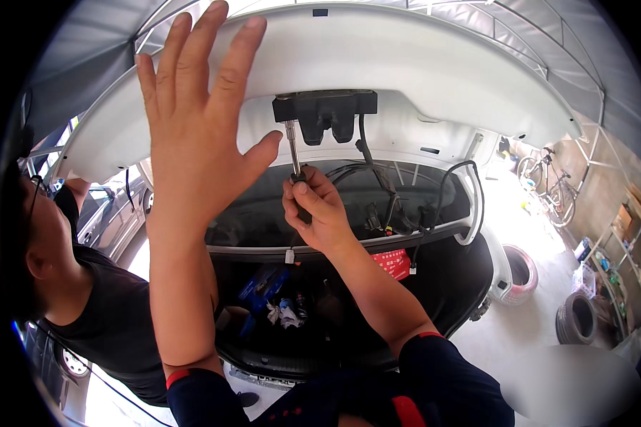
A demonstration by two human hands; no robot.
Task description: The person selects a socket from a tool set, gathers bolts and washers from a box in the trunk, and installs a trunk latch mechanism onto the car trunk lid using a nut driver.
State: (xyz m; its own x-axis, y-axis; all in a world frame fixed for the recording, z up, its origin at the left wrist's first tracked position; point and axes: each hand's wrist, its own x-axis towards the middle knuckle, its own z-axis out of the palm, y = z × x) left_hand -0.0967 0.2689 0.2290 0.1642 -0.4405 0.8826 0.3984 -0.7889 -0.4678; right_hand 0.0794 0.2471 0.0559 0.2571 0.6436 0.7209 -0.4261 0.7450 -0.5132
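Note:
My left hand (196,121) is raised with fingers spread in front of the white raised tailgate (399,53). Whether its fingertips touch the panel I cannot tell. In my right hand (322,210) is a nut driver (293,151) with a shiny metal shaft, gripped by its dark handle and pointing up. Its socket end meets the underside of the black latch unit (324,112) at the left end. The latch unit sits at the middle of the tailgate's edge, and a black cable runs down from its right side.
Loose wiring and a connector (290,256) hang by the dark rear window (249,206). Below, the boot holds a blue box (263,282) and crumpled cloths. A person in black (114,313) stands close on my left. Tyres (575,318), shelving and bicycles (548,185) are at right.

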